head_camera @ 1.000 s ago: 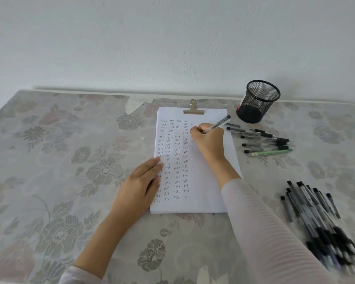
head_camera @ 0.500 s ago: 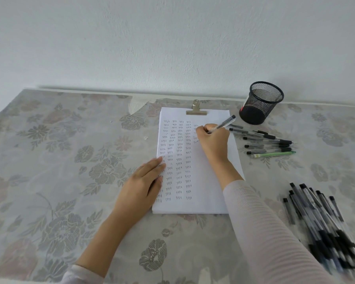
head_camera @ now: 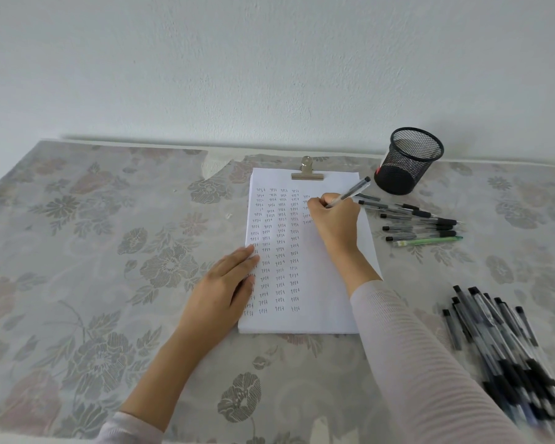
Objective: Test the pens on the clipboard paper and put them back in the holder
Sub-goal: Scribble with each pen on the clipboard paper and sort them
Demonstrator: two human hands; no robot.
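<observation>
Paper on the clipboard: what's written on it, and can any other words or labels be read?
"test" - handwritten repeatedly in columns on the paper; tiny, so probably.
Loose pens: any print too small or blurred to read.
Holder: red tag on its side, unreadable.

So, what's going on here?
The right hand grips a pen and writes near the top of the clipboard paper, beside columns of test marks. The left hand rests flat on the paper's left edge. No pens stick out of the mesh holder; a few pens lie beside it, and a bigger pile lies at the right.
</observation>
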